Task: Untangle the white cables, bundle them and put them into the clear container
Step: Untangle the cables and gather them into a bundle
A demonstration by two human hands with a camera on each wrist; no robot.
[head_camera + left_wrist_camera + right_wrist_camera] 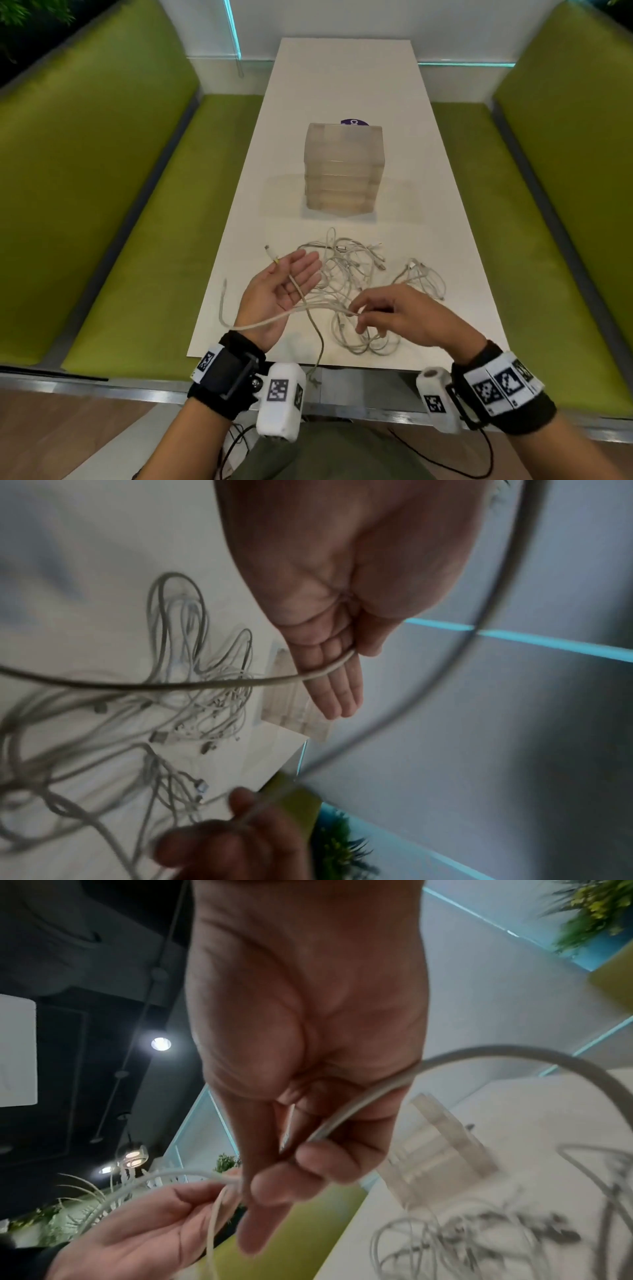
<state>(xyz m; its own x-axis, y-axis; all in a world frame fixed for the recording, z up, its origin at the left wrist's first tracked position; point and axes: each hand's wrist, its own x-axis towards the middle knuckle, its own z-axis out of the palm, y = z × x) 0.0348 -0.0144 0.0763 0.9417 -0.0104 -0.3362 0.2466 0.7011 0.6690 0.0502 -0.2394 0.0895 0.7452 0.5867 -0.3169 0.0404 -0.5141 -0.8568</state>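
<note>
A tangle of white cables (346, 270) lies on the white table (342, 85), in front of the clear container (342, 168). My left hand (294, 274) is palm up over the table's near left. Its fingers (337, 693) are straight, and its thumb pins one white cable (298, 291) against the palm. The plug end (270, 253) sticks out past the thumb. That cable loops out behind my left wrist and runs to my right hand (359, 310), which pinches it between thumb and fingers (308, 1156). The left wrist view shows the tangle (205, 710); the right wrist view shows the container (441, 1148).
A smaller coil of white cable (423, 274) lies apart at the right. One cable end (318, 359) hangs over the table's near edge. A purple sticker (354, 122) shows behind the container. Green benches (120, 222) (548, 222) flank the table.
</note>
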